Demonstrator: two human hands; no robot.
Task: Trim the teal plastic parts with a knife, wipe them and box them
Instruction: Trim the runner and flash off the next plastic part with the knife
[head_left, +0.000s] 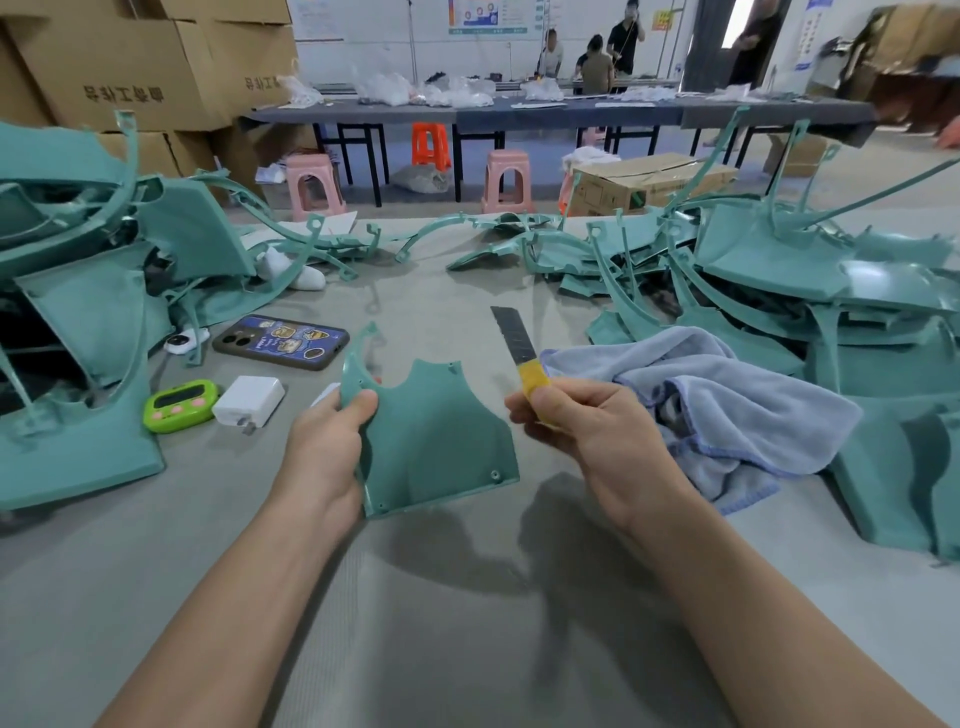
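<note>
My left hand (324, 447) grips a teal plastic part (436, 441) by its left edge, thumb on top, holding it tilted just above the grey table (441, 623). A thin curved strip rises from the part's upper left corner. My right hand (582, 431) is curled round the yellow handle of a utility knife (519, 345). The blade is extended and points up and away, to the right of the part and apart from it. A light blue cloth (727, 400) lies crumpled just right of my right hand.
Piles of teal parts lie at the left (88, 312) and right (831, 291) of the table. A phone (283, 342), a green timer (179, 405) and a white charger (248, 401) sit left of my hand. Cardboard boxes (130, 73) stand at the back left; people work at a far table.
</note>
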